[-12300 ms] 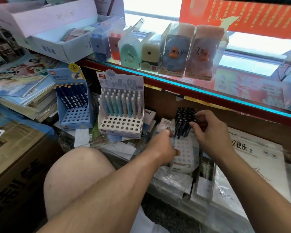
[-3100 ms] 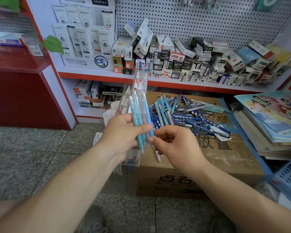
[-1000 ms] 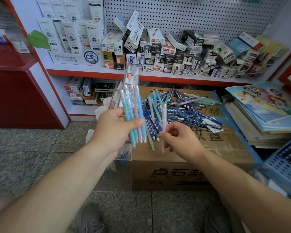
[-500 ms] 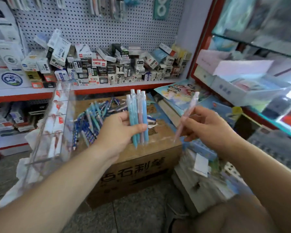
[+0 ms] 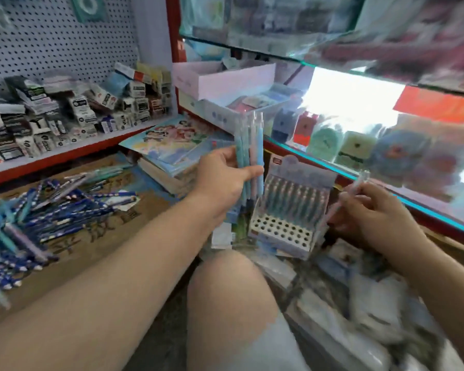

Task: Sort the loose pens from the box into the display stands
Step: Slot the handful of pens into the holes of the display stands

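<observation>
While the left hand (image 5: 220, 181) grips pens (image 5: 254, 140) (upright), the right hand (image 5: 373, 213) pinches one pen (image 5: 359, 182).

Upright pastel pens (image 5: 252, 145) in left hand (image 5: 223, 180); right hand (image 5: 375, 215) pinches single pen (image 5: 359, 182) beside display stand (image 5: 284, 231).

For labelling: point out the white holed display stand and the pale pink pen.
white holed display stand (image 5: 281, 232): head view, empty front holes.
pale pink pen (image 5: 361, 179): head view, upper barrel.
</observation>
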Action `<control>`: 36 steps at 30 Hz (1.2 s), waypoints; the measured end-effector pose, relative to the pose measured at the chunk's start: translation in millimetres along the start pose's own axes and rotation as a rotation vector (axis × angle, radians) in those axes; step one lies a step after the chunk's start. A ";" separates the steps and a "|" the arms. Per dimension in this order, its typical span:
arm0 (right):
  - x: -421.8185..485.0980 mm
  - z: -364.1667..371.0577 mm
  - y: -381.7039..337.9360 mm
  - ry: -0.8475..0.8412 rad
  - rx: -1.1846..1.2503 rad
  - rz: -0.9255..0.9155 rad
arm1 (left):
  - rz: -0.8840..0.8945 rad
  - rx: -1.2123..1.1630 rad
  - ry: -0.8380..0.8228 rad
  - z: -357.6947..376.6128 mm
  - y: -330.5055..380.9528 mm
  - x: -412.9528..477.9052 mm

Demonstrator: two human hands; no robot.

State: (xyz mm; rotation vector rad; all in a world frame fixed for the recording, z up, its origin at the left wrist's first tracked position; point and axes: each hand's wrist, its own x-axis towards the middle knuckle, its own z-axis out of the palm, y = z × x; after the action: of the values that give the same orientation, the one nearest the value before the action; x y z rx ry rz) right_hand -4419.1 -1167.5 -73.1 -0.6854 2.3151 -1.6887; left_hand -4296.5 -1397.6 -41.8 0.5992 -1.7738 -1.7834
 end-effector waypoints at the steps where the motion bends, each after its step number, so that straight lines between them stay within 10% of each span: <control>1: -4.0 -9.7 6.3 0.019 -0.007 0.011 | 0.003 -0.003 -0.038 17.6 2.2 2.5; 19: 35.6 6.6 69.4 0.072 -0.470 -0.023 | -0.085 0.052 -0.140 66.0 -60.6 28.8; 36: 43.7 23.5 79.5 0.116 -0.428 0.005 | -0.153 0.036 -0.202 43.5 -76.2 35.9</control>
State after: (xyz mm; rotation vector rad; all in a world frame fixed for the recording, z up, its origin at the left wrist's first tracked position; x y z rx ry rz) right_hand -4467.5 -1188.8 -150.5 -0.6641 2.7920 -1.2655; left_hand -4357.4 -1390.0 -114.1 0.6018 -1.9437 -1.9789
